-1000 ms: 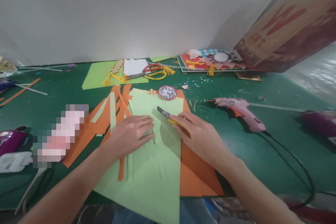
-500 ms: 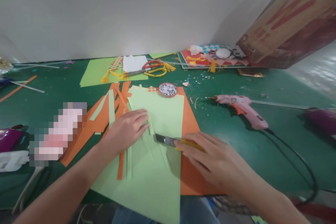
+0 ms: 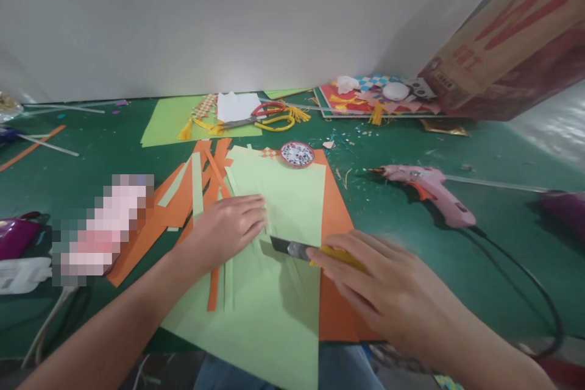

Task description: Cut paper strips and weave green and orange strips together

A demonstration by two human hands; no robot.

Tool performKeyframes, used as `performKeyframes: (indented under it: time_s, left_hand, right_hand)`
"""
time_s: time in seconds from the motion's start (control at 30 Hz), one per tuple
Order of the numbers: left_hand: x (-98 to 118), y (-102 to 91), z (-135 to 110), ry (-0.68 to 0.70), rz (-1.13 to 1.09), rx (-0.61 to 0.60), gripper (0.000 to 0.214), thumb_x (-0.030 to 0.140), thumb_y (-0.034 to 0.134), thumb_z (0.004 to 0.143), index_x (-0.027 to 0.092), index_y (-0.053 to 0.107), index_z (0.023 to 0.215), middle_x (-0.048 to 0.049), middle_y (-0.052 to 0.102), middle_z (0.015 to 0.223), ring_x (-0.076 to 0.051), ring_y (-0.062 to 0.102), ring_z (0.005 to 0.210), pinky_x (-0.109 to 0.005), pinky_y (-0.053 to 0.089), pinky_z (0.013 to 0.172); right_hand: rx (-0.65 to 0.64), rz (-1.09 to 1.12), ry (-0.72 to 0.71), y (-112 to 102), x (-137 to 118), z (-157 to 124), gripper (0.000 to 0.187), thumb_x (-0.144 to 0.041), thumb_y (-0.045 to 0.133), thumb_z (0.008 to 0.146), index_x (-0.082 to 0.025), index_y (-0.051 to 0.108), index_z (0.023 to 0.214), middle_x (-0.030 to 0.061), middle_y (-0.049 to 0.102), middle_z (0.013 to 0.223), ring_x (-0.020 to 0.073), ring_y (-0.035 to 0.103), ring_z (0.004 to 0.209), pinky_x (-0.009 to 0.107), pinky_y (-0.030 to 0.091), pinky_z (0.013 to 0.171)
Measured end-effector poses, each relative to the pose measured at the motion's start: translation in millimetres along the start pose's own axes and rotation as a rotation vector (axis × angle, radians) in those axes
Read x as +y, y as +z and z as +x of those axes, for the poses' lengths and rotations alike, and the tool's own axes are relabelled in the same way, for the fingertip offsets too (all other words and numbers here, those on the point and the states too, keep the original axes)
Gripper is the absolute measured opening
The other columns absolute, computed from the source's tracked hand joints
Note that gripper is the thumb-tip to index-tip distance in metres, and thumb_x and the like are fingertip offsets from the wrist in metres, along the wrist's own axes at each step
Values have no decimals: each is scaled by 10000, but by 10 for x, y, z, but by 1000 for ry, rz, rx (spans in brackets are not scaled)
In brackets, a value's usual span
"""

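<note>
My left hand [image 3: 233, 222] lies palm down on a sheet of light green paper [image 3: 278, 323], its fingers extended over narrow pale strips. From the right, my right hand [image 3: 370, 268] grips a yellow-handled utility knife [image 3: 336, 254]. The knife's dark blade is out and points left toward my left fingertips, with a small gap between them. Under the blade, a shadow falls on the green paper; I cannot tell whether the edge touches it. Orange paper [image 3: 338, 219] shows beneath the green sheet, on the right. A narrow orange strip [image 3: 213, 289] extends below my left wrist.
Orange offcuts [image 3: 150, 228] lie left, beside a blurred pinkish object [image 3: 105, 228]. A dish of beads [image 3: 297, 154] stands behind the green sheet. Scissors [image 3: 274, 119] lie farther back. At right is a pink glue gun [image 3: 427, 189] with a cord; a paper bag [image 3: 507, 42] stands behind.
The view has shifted slightly, so most things appear a little farther right. The knife's shadow on the green paper looks larger and darker. My left hand still rests on the strips.
</note>
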State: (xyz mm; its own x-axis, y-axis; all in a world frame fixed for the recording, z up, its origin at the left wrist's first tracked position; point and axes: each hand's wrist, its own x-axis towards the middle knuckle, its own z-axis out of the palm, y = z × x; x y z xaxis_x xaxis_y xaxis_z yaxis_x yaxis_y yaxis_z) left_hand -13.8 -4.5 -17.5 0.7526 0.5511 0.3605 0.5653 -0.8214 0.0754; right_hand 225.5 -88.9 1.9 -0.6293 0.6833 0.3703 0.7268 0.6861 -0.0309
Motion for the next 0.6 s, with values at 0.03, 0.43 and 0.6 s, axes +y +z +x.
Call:
performKeyframes:
  time_s: [0.03,0.43,0.6]
  left_hand:
    - [0,0,-2,16,11,2,271,238,467,933,132,715,954,-79,720,1055,-198,671,1015,-309,549,902]
    - [3,8,-12,70,51,64,314,240,438,950,133,728,897,-56,736,1000,-183,697,944,-290,587,816]
    - [9,9,-8,65,49,58,308,229,439,948,129,725,888,-60,736,1001,-184,696,949,-292,586,819]
  right_hand:
    - [-3,-1,4,8,-10,6,326,-75,413,835,-160,688,989,91,651,838,171,596,674,295,496,591]
    - [-11,-17,33,151,-27,-31,285,-77,453,831,-164,669,995,85,652,838,163,599,704,280,496,609]
    - [-5,-17,35,170,-43,-28,284,-71,449,830,-133,660,1009,94,645,841,168,599,668,287,495,562]
